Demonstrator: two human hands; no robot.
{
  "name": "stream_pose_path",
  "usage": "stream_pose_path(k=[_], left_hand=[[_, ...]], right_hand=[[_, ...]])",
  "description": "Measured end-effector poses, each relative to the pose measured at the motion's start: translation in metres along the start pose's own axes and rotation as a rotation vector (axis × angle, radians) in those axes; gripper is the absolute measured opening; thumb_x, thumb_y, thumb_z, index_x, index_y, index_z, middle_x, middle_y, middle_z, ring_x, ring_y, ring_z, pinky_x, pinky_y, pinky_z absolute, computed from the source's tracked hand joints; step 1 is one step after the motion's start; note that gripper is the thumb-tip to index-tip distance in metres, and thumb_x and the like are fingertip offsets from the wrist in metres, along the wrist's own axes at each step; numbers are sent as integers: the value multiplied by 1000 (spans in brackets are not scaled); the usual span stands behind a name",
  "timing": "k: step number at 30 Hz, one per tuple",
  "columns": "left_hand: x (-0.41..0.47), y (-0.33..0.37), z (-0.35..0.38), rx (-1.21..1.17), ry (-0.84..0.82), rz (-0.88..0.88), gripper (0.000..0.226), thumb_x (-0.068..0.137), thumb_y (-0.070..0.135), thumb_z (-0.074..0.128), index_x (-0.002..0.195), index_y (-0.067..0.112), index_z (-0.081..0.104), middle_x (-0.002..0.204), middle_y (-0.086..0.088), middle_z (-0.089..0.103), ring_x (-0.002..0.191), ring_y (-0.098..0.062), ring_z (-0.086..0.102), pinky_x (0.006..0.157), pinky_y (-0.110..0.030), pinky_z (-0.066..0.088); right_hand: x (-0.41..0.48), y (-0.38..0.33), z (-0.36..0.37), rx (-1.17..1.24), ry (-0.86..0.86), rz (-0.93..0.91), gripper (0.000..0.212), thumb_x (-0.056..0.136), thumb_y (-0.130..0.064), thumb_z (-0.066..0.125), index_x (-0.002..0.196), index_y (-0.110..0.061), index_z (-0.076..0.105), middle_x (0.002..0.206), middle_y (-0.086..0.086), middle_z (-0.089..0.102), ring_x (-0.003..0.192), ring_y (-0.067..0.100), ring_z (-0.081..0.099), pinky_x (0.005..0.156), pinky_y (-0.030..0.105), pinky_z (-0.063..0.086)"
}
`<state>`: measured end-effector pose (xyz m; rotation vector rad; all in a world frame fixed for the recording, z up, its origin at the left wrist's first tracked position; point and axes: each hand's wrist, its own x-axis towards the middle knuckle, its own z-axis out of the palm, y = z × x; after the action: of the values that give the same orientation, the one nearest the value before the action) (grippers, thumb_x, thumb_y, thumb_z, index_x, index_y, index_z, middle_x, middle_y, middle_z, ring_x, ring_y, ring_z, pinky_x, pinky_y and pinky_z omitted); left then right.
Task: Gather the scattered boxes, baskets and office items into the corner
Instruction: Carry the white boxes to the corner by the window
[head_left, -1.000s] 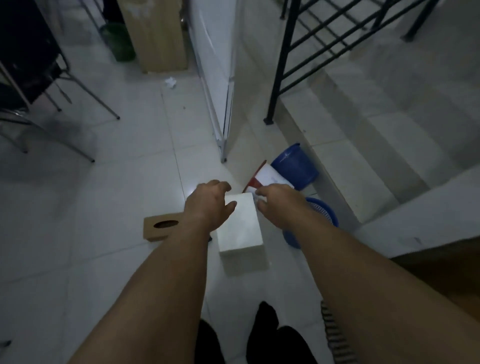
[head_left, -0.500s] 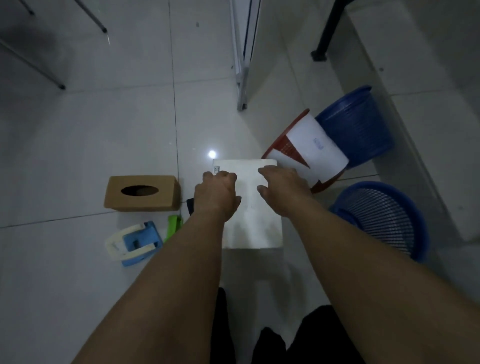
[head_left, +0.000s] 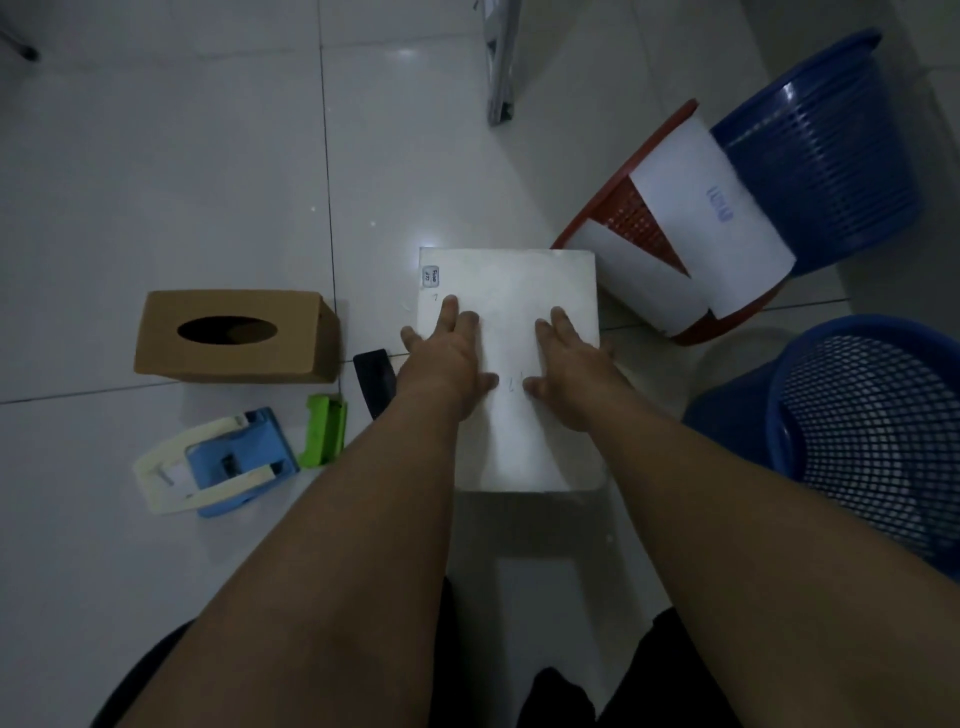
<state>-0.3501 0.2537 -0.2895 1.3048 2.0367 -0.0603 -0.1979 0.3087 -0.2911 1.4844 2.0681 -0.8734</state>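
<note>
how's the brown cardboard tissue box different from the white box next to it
The brown cardboard tissue box has a dark oval opening on top; the white rectangular box has a closed top with a small label at one corner. The left hand and right hand lie flat on the white box; neither touches the brown box. The white box looks broader than the brown box. Both sit on the pale tiled floor.

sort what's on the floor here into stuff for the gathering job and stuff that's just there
Part of the job:
white box, with the left hand and right hand flat on top
brown tissue box
red basket
far blue basket
near blue basket
tape dispenser
green item
black item

Just there:
metal frame post
dark furniture foot
</note>
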Motion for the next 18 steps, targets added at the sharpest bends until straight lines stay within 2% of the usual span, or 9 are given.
stream_pose_path(k=[3,6,10,14,18], left_hand=[[-4,-2,3,-36,-4,-3,74,90,40,62,147,30,15,160,12,-11,143,-46,2,108,-55,31],[-7,-4,10,-45,1,-5,76,91,42,59,148,32,10,159,15,-17,141,-43,4,107,-54,33],[-14,4,10,-62,46,-28,70,90,46,58,145,33,17,159,14,-12,134,-41,16,101,-55,39],[-34,7,1,-57,72,-55,66,91,50,53,145,33,19,160,11,-7,134,-43,20,101,-55,39],[-89,23,-67,-63,108,-62,66,93,52,49,148,31,19,161,9,-7,134,-46,20,103,-53,35]], right_hand=[[-5,1,3,18,-42,6,80,98,-41,46,152,-33,-12,156,-19,-26,142,48,4,113,56,27],[-7,5,8,38,-38,-9,78,99,-40,44,152,-35,-14,155,-20,-28,139,45,10,111,53,29],[-10,6,7,83,76,-26,67,100,-37,41,153,-37,-1,159,-18,-16,141,39,16,111,50,28],[-23,-4,-4,75,192,-28,55,101,-36,35,152,-35,14,162,-10,-1,136,39,27,105,47,34],[-70,-34,-58,-5,275,-84,50,100,-38,33,149,-33,23,162,-6,5,133,38,34,102,48,35]])
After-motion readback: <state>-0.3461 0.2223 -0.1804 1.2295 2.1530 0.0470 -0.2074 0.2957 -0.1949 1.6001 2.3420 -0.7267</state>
